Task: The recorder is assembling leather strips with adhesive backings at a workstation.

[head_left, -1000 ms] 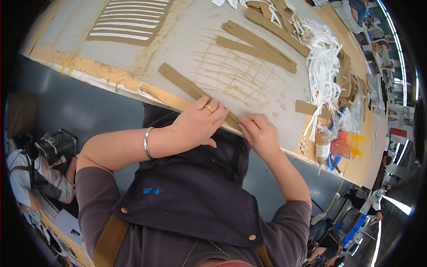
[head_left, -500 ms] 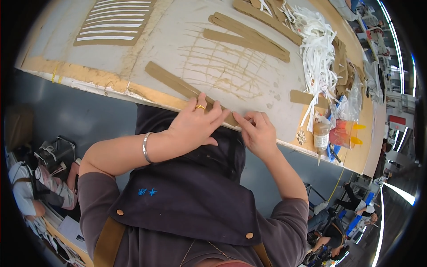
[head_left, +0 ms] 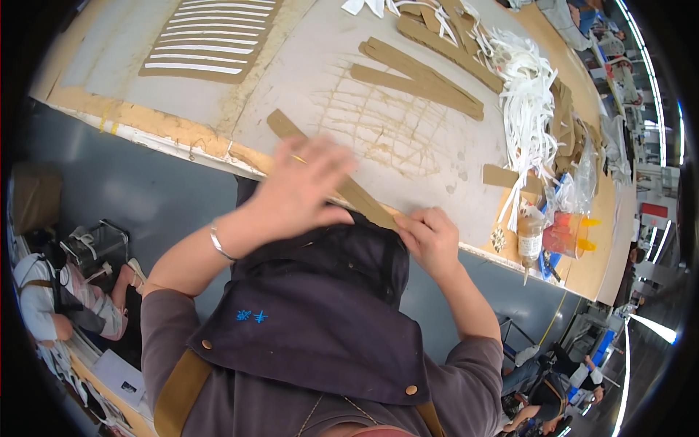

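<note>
A long brown strip [head_left: 362,203] of fabric or leather lies slantwise along the near table edge, its right end reaching out over the edge. At that right end, my right hand [head_left: 429,234] pinches the strip between thumb and fingers. Over its left part is my left hand [head_left: 302,182], blurred by motion, with fingers stretched and the thumb apart. Part of the strip is hidden under this hand, and whether the fingers touch it cannot be made out.
Beyond lie more brown strips [head_left: 422,76] and a heap of white strips [head_left: 526,95]. A brown panel with white stripes [head_left: 207,36] rests at the far left. A nozzle bottle [head_left: 530,237] and a red container [head_left: 564,231] stand by the right edge. Other people sit farther off.
My left hand has lifted from its pressing place near the strip's right end and shifted left, now blurred. My right hand still pinches the end. The whole view has shifted slightly.
</note>
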### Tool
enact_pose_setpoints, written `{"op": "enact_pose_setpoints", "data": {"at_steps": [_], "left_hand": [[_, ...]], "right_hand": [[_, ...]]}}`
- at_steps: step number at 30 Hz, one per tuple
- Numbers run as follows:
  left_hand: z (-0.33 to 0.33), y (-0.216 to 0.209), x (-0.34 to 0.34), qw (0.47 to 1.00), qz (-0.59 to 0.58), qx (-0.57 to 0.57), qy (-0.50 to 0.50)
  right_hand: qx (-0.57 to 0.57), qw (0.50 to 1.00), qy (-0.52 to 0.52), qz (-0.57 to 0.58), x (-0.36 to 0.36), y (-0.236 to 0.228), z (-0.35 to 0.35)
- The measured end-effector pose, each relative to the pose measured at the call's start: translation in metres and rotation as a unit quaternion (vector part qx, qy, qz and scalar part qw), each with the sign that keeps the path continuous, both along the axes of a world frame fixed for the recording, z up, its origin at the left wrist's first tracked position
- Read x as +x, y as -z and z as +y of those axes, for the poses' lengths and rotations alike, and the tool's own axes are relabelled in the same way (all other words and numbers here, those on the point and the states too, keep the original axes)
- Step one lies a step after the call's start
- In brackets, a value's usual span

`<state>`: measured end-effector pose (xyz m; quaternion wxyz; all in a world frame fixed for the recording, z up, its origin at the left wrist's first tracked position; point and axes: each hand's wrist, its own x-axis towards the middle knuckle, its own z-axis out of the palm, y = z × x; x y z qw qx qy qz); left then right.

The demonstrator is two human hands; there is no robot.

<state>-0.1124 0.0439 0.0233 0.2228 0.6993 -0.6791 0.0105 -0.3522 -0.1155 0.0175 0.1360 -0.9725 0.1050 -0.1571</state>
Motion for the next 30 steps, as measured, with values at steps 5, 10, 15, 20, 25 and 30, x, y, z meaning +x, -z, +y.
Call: {"op": "enact_pose_setpoints", "data": {"at_steps": [5, 10, 15, 20, 25, 30], "left_hand": [[-0.037, 0.012, 0.001, 0.998, -0.056, 0.002, 0.036], [-0.083, -0.008, 0.099, 0.969, -0.144, -0.160, -0.119], [-0.023, 0.016, 0.173, 0.960, -0.124, -0.108, -0.227], [0.029, 0.035, 0.188, 0.965, -0.077, -0.037, -0.246], [0.025, 0.037, 0.191, 0.966, -0.102, -0.044, -0.235], [0.021, 0.044, 0.194, 0.958, -0.114, -0.078, -0.250]], "right_hand": [[-0.053, 0.979, 0.030, -0.194, 0.017, -0.048, -0.028], [-0.211, 0.942, 0.086, -0.246, 0.033, -0.066, -0.128], [-0.148, 0.963, 0.197, -0.108, 0.058, -0.037, -0.164], [0.012, 0.990, 0.071, -0.120, 0.150, -0.004, -0.099], [0.123, 0.987, -0.039, -0.094, 0.269, 0.023, -0.011], [0.063, 0.997, -0.034, -0.025, 0.320, 0.026, 0.020]]}}
